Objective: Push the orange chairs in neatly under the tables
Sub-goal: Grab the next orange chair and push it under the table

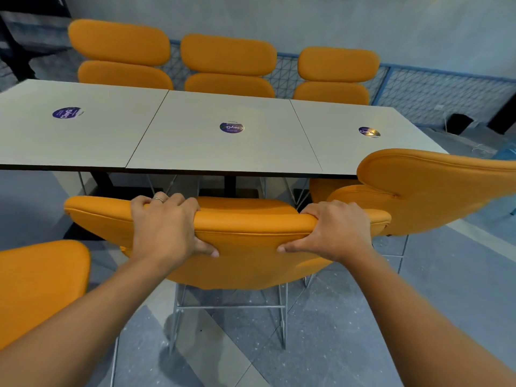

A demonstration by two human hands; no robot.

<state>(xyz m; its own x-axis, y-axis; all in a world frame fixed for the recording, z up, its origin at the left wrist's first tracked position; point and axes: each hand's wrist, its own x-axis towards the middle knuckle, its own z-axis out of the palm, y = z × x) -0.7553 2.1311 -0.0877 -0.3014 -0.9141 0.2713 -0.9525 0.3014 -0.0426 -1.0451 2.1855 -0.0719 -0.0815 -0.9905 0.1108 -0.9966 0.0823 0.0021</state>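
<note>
Both forearms reach in from 6 o'clock to the middle chair [251, 269], whose backrest top is gripped by the left hand [164, 227] and the right hand [335, 230]. Fingers [178, 201] of each hand curl over the top edge to the far side, while the thumbs press the near face and point toward each other. So both hands hold the backrest, the left at 10 o'clock of its centre and the right at 2 o'clock. The cushion's top roll runs between the two palms and touches both.

I judge the job roughly half finished. Three far chairs [229, 54] at 12 o'clock sit close against the far edge of the desk [195, 152] and look tucked in. On the near side, the held chair's seat front lies about at the desk's near edge, with the backrest apart from it, so it seems to need a push toward 12 o'clock. At 3 o'clock the right chair [435, 191] stands skewed beside the desk corner. At 8 o'clock the left chair [36, 289] stands well back. Both appear left to do.
</note>
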